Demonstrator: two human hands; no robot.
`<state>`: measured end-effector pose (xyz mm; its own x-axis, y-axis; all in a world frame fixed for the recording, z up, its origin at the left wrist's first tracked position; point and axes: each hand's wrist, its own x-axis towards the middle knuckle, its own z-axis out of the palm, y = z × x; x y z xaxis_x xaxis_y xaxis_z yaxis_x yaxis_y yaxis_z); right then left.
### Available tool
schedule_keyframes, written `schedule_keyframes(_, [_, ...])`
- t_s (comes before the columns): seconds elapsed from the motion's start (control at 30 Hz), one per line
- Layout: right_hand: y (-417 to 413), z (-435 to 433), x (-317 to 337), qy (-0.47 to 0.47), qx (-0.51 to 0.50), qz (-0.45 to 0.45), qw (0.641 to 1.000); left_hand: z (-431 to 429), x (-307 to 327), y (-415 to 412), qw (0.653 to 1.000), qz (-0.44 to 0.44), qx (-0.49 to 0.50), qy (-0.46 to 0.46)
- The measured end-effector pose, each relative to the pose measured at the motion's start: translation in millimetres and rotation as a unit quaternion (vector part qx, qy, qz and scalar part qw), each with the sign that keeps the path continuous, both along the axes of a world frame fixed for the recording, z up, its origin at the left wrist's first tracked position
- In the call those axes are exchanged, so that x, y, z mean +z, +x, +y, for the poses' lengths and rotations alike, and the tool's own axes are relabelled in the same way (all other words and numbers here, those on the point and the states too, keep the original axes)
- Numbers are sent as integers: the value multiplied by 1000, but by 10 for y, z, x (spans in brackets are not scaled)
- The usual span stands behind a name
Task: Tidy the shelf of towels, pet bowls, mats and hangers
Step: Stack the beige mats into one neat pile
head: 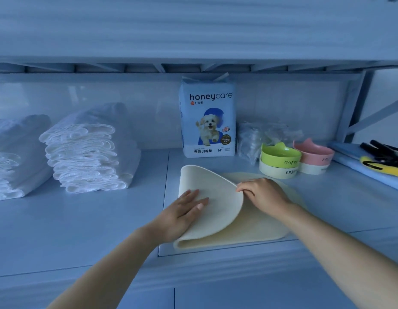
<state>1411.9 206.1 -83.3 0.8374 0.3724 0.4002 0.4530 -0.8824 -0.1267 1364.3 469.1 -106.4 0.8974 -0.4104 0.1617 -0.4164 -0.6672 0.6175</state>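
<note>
clerk: where does the mat stand?
inspector: the pale cream, round-edged flexible mat [213, 186] lies on the blue-white shelf board [82, 219], directly in front of the upright blue and white honeycare pet-pad pack [208, 121]. its left part is folded over onto the rest.
clerk: and the hands?
inspector: the left hand [184, 210] lies flat, fingers straight, pressing on the folded flap. the right hand [262, 195] has its fingers curled at the flap's free edge, gripping it.
clerk: other stock?
inspector: left of the pack, two stacks of folded white towels [86, 157], side by side. right of the pack, crumpled clear plastic bags [256, 137]. in front of those, a lime-green cat-eared bowl [280, 156] sits on a cream bowl [276, 171]; just beside it, a pink bowl [314, 153] sits on a white bowl [313, 168]. farther right of the pack, black hangers [383, 152] lie on flat light-blue pads [347, 152], with a yellow item [392, 170] i cannot identify.
</note>
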Motion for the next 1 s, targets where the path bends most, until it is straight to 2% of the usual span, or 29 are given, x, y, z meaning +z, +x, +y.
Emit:
schedule_keyframes(0.07, [-8, -276, -46, 6, -23, 6, 1000, -295, 20, 66, 995, -11, -16, 98])
schedule_keyframes(0.17, [-15, -534, -128, 1, -52, 26, 998, -642, -7, 123, 964, -34, -19, 262])
schedule_keyframes(0.27, [13, -613, -188, 31, -41, 50, 997, -787, -54, 145, 949, -35, -15, 313])
schedule_keyframes(0.4, [-3, -474, -228, 115, -10, 49, 992, -785, -66, 176, 954, -23, -7, 300])
schedule_keyframes(0.5, [-27, -216, -264, 127, 3, 108, 986, -805, -50, 196, 968, -18, 0, 251])
schedule_keyframes(0.53, [-29, -146, -276, 104, -7, 149, 983, -805, -37, 201, 979, -11, 3, 205])
schedule_keyframes(0.6, [-27, -67, -305, 9, -34, 217, 975, -746, 13, 193, 998, 12, 19, 54])
schedule_keyframes(0.67, [-29, -70, -325, -46, -45, 234, 970, -629, 90, 175, 997, 10, 41, -66])
schedule_keyframes(0.7, [-31, -88, -325, -51, -46, 235, 969, -575, 116, 180, 996, -17, 49, -74])
schedule_keyframes(0.77, [-41, -115, -317, -51, -44, 237, 969, -477, 109, 218, 995, -73, 61, -9])
schedule_keyframes(0.83, [-44, -159, -316, -52, -47, 237, 969, -436, 55, 263, 996, -48, 70, 34])
schedule_keyframes(0.9, [-46, -229, -321, -54, -57, 230, 970, -483, -8, 281, 997, -3, 65, 33])
schedule_keyframes(1.0, [-40, -361, -344, -30, -77, 210, 974, -651, -32, 302, 997, -8, 62, 52])
